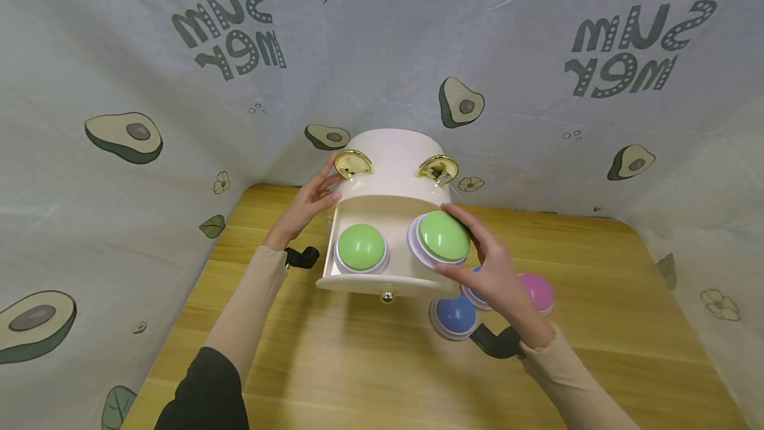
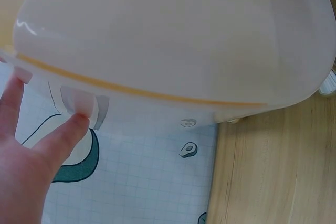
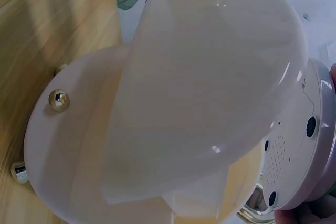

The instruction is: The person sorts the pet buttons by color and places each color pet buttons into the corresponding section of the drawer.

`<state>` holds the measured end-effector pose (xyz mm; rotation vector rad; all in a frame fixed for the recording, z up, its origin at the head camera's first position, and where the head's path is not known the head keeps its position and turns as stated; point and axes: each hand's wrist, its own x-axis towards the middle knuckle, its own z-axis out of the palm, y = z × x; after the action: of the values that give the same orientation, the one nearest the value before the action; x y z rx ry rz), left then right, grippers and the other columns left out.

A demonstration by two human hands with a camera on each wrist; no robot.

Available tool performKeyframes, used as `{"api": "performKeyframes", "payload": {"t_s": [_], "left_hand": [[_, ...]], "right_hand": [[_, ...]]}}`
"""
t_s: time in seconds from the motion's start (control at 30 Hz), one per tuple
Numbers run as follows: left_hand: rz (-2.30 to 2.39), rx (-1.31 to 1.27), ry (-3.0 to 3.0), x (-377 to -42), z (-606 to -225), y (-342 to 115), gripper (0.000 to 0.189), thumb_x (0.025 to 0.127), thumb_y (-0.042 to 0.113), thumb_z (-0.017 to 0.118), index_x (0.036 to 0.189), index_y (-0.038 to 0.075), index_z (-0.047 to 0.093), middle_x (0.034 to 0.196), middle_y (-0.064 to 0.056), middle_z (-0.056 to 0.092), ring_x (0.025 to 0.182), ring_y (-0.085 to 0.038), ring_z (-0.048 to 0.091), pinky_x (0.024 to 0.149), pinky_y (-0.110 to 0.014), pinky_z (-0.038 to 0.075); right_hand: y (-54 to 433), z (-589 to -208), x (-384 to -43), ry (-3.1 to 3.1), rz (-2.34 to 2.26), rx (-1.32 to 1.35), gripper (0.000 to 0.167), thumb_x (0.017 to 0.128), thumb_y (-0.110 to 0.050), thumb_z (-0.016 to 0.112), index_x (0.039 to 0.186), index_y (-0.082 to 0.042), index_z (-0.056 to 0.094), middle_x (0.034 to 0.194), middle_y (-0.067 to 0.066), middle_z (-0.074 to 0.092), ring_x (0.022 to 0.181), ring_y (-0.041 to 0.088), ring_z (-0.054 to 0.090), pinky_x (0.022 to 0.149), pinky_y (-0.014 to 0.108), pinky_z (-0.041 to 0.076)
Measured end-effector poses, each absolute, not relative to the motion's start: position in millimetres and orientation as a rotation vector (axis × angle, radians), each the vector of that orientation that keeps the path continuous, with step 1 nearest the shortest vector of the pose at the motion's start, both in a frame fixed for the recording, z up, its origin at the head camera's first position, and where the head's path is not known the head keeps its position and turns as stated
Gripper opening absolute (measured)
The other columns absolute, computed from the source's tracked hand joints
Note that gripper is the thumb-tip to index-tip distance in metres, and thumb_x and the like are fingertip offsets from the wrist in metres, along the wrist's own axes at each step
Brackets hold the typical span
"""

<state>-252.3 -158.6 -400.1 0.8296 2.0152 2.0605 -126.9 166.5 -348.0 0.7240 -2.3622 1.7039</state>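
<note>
A white rounded box [image 1: 390, 171] with two gold ring-like pieces on top stands on the table, its drawer [image 1: 352, 283] pulled out. Against the box's left side, my left hand [image 1: 304, 208] rests with its fingers extended; their tips touch the wall in the left wrist view. Inside the drawer, on the left, sits a green push button [image 1: 361, 247] with a white base. Over the drawer's right side, my right hand [image 1: 492, 267] grips a second green push button [image 1: 444, 235] between thumb and fingers, tilted. Its underside [image 3: 286, 150] with dark pads shows in the right wrist view.
Right of the drawer, partly behind my right hand, lie two blue buttons [image 1: 456, 315] and a pink button [image 1: 537, 292] on the wooden table [image 1: 358, 377]. A gold knob [image 1: 387, 296] juts from the drawer front. A printed cloth [image 1: 370, 38] hangs behind the box.
</note>
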Motion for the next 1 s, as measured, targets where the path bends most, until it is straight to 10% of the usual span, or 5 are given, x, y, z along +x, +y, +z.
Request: {"api": "performKeyframes", "payload": {"t_s": [1.0], "left_hand": [[2.063, 0.796, 2.015, -247.1, -398.8, -161.5, 0.072, 0.099, 0.002, 0.048, 0.156, 0.022, 0.008, 0.152, -0.019, 0.028, 0.136, -0.034, 0.031, 0.104, -0.046, 0.036]], "right_hand": [[153.8, -361.0, -142.8, -2.648, 1.448, 0.82, 0.086, 0.07, -0.013, 0.086, 0.144, -0.009, 0.043, 0.144, 0.009, 0.045, 0.136, 0.03, 0.033, 0.109, 0.052, 0.023]]}}
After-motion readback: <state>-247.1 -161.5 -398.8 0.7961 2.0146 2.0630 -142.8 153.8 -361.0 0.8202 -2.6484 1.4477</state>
